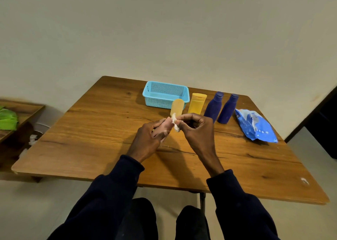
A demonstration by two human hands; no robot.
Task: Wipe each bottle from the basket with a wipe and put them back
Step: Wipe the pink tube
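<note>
Over the middle of the table my left hand (148,140) grips a small pink bottle (164,127) lying tilted in its fingers. My right hand (197,128) pinches a crumpled white wipe (175,123) against the bottle's far end. Behind my hands stand an orange-tan bottle (177,107), a yellow bottle (197,103) and two dark blue bottles (213,106) (228,108) in a row. The light blue basket (165,101) sits behind them with nothing visible inside.
A blue wipes pack (255,125) lies at the right of the wooden table (102,130). A low shelf (27,110) with a green cloth (8,120) stands at the left. A wall is right behind the table.
</note>
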